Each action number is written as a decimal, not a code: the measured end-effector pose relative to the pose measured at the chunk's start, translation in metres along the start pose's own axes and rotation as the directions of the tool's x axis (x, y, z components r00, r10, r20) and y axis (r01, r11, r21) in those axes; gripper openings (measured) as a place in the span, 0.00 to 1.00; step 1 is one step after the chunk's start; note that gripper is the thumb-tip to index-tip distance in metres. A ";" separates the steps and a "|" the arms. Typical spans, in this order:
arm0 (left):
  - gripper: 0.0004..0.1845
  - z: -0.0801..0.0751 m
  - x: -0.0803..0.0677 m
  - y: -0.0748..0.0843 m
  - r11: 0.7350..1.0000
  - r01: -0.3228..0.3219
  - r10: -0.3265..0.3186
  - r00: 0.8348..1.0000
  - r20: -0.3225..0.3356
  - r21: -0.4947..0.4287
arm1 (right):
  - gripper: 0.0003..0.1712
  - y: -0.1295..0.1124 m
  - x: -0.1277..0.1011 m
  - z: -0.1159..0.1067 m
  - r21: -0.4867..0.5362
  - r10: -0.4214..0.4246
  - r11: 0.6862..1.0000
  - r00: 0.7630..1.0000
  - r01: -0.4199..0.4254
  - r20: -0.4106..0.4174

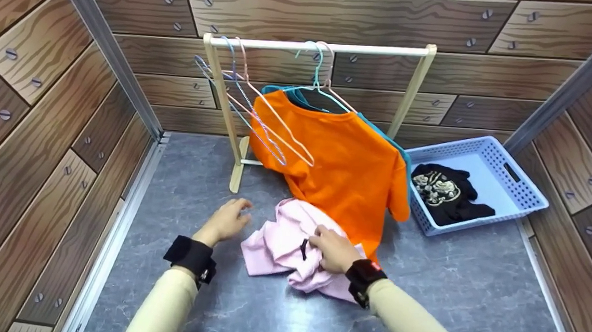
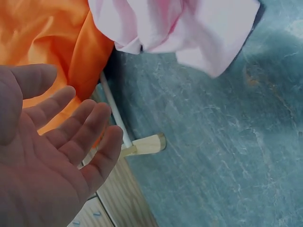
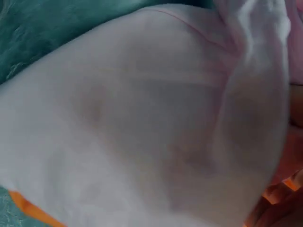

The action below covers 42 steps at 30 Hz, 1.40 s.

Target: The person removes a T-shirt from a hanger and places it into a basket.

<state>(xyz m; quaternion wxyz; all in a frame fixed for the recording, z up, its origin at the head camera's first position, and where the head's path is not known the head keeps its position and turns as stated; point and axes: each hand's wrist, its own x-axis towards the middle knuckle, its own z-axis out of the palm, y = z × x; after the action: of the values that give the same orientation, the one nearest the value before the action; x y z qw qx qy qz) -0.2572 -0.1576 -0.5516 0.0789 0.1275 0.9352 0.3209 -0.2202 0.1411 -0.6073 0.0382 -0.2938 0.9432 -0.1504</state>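
A crumpled pink garment (image 1: 291, 233) with a small dark mark lies bunched on the grey floor, in front of the rack. My right hand (image 1: 336, 249) grips its right part; in the right wrist view the pink cloth (image 3: 118, 118) fills most of the picture and hides much of the fingers. To the left of the garment, my left hand (image 1: 227, 219) is held apart from it, holding nothing. Its fingers are loosely bent with the palm showing in the left wrist view. Just behind the pink garment hangs an orange T-shirt (image 1: 333, 153), its lower hem reaching the floor area.
A wooden rack (image 1: 382, 50) stands at the back. Several bare hangers (image 1: 278, 118) hang at its left end. Teal cloth (image 1: 405, 163) shows behind the orange shirt. A blue basket (image 1: 502, 201) at right contains a black garment (image 1: 445, 194) with a pale print. Wood-patterned walls enclose the floor.
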 end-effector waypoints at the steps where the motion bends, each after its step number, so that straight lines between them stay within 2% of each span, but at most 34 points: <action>1: 0.14 -0.001 0.000 0.000 1.000 -0.004 0.004 1.000 -0.010 -0.006 | 0.20 0.000 -0.001 -0.007 0.013 -0.006 1.000 1.000 0.006 -0.009; 4: 0.14 -0.003 0.001 0.002 1.000 -0.010 0.010 1.000 -0.025 -0.011 | 0.21 -0.001 -0.005 -0.025 0.076 -0.012 0.997 0.999 0.015 -0.037; 9: 0.14 -0.002 0.001 0.005 1.000 -0.002 0.002 1.000 -0.012 -0.009 | 0.19 0.000 -0.014 -0.044 0.154 -0.014 0.988 0.997 0.026 -0.077; 13: 0.14 0.000 0.001 0.008 1.000 -0.009 0.009 1.000 -0.003 -0.016 | 0.17 0.004 -0.022 -0.051 0.180 -0.029 0.983 0.995 0.045 -0.095; 18: 0.15 0.000 0.002 0.012 1.000 -0.024 0.024 1.000 0.012 -0.018 | 0.21 0.010 -0.034 -0.063 0.179 -0.057 0.981 0.994 0.072 -0.089; 26: 0.15 -0.001 0.004 0.020 1.000 -0.023 0.023 0.999 0.037 -0.003 | 0.22 0.016 -0.055 -0.120 0.295 0.015 0.955 0.994 0.019 -0.112; 32: 0.15 0.000 0.005 0.024 0.998 -0.058 0.058 0.997 0.043 -0.001 | 0.20 0.035 -0.074 -0.159 0.230 0.019 0.973 0.987 0.018 -0.160; 36: 0.15 0.001 0.004 0.028 0.998 -0.055 0.056 0.997 0.055 -0.009 | 0.15 0.051 -0.089 -0.181 0.188 0.083 0.981 0.983 -0.052 -0.161; 42: 0.16 0.002 0.000 0.032 0.999 -0.027 0.030 0.994 0.101 -0.028 | 0.16 0.078 -0.116 -0.224 0.159 0.233 0.963 0.970 -0.219 -0.075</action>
<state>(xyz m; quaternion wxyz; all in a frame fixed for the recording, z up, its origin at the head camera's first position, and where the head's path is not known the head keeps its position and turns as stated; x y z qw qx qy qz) -0.2512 -0.1322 -0.5338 0.1231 0.1557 0.9238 0.3274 -0.2029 0.3267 -0.4197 0.0333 -0.1731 0.9574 -0.2287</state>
